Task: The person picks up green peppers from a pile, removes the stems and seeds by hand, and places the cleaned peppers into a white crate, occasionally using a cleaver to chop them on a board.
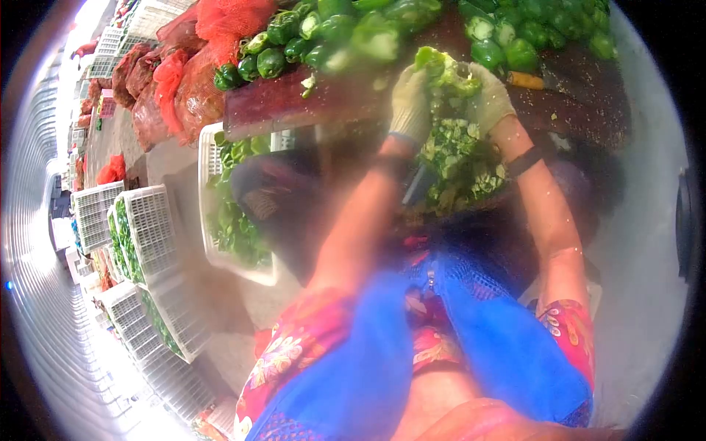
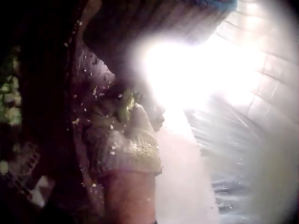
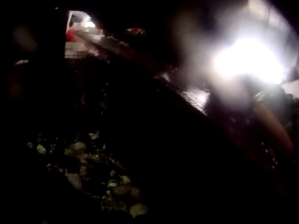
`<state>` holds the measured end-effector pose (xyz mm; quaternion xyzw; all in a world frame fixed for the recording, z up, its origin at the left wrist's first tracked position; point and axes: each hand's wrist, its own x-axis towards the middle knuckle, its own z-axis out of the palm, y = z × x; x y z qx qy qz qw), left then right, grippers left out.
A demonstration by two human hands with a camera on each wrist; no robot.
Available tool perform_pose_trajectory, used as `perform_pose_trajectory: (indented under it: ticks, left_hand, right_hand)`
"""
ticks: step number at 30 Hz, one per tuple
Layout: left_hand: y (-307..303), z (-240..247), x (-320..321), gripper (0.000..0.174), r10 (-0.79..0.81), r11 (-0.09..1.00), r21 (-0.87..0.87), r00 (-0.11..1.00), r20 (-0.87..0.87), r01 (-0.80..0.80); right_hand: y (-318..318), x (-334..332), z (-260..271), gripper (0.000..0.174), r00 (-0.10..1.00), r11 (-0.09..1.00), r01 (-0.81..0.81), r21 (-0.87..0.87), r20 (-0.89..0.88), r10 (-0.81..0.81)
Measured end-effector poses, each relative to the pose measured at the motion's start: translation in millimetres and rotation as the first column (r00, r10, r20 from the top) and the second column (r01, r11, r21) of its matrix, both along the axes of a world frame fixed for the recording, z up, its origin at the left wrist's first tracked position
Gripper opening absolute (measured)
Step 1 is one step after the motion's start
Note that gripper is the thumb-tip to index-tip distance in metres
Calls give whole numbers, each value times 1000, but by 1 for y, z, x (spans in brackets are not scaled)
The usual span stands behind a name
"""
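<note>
In the head view my left hand (image 1: 410, 106), in a pale knit glove with a blue cuff, grips a broken-open green pepper (image 1: 443, 71) from its left side. My right hand (image 1: 491, 101), gloved too, holds the same pepper from the right. The pepper's pale inside faces up between the fingers. Right below the hands lies a heap of green pepper cores and scraps (image 1: 460, 158). The left wrist view catches the right glove (image 2: 126, 147) in dim light, seeds on it. In the dark right wrist view only scraps (image 3: 112, 184) show below.
Whole green peppers (image 1: 294, 48) are piled along the far side of the dark red table (image 1: 272, 103). An orange-handled tool (image 1: 526, 80) lies right of the hands. At the left stands a white crate (image 1: 209, 220) of green pieces, with stacked crates (image 1: 151, 235) and red mesh sacks (image 1: 198, 88) beyond.
</note>
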<state>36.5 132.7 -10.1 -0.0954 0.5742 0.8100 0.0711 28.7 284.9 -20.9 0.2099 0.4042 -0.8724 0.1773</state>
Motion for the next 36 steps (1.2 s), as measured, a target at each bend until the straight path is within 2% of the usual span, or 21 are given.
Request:
perform_pose_trajectory:
  ticks: [1,2,3,4,6,7,8,10,11,12,14,15,16,18,21,22,24,27,30,34,36]
  left_hand:
    - [-2,-10,-3,36,-3,1000,0,1000,5,3]
    - [-5,-23,-5,35,4,993,-119,985,-174,-25]
    - [-7,-33,-8,36,-9,971,-228,937,-348,-75]
    - [-11,-24,-9,36,-9,971,-227,939,-344,-74]
    - [-20,-1,-10,32,40,956,-291,999,10,-35]
    - [-18,13,0,28,170,983,-86,982,80,-163]
    - [-21,9,0,28,170,983,-82,982,83,-163]
    - [-27,-5,-1,26,236,969,-97,969,75,-229]
    - [-30,-15,-1,26,216,974,-59,975,-59,-220]
    - [-30,-11,4,26,219,974,-54,974,-58,-222]
    - [-29,4,18,36,-5,936,-336,948,-318,-108]
    - [-23,-15,16,36,20,957,-259,919,-393,-132]
    - [-16,2,13,34,5,928,-372,999,44,11]
    - [3,-14,24,31,161,986,-22,982,-103,-164]
    - [7,-28,27,28,144,976,-152,985,-92,-157]
    - [7,-31,27,28,147,975,-153,985,-91,-160]
    - [8,-30,24,26,142,922,-344,983,-118,-175]
    - [8,-23,27,25,74,879,-451,979,-188,-153]
    - [8,-30,24,25,64,928,-350,980,-187,-127]
    - [9,-45,15,24,76,925,-360,986,-148,-125]
    - [8,-41,15,25,69,939,-335,996,-48,-81]
  right_hand:
    - [0,-2,5,52,996,990,35,138,-81,-24]
    - [-1,-4,12,57,986,959,78,272,-163,-34]
    - [-12,1,36,64,985,937,101,334,-166,-47]
    - [-10,-2,42,64,986,937,100,336,-162,-47]
    - [-7,-5,47,63,977,835,-80,544,-123,174]
    - [-2,-14,26,65,902,650,19,760,-293,316]
    - [9,-19,10,65,903,647,16,762,-289,318]
    - [3,-19,40,67,964,697,106,709,-244,102]
    - [3,-18,36,66,937,647,191,738,-334,104]
    - [4,-17,26,66,937,644,190,741,-333,107]
    - [6,-16,7,58,864,351,132,927,-281,417]
    - [-14,1,34,57,891,407,-19,913,-169,421]
    - [-28,4,16,60,827,141,286,948,-319,464]
    - [-36,20,21,73,850,96,51,994,-94,519]
    - [-35,20,13,80,863,-4,15,1000,-11,505]
    - [-36,20,12,80,862,-3,14,1000,-11,508]
    - [-38,20,10,80,886,-69,-42,997,69,459]
    - [-33,17,10,82,879,-27,-71,997,75,470]
    - [-27,12,-16,75,890,79,21,997,-55,452]
    - [-23,7,-21,63,886,124,30,992,-84,456]
    - [-24,7,-20,52,896,199,54,979,-135,423]
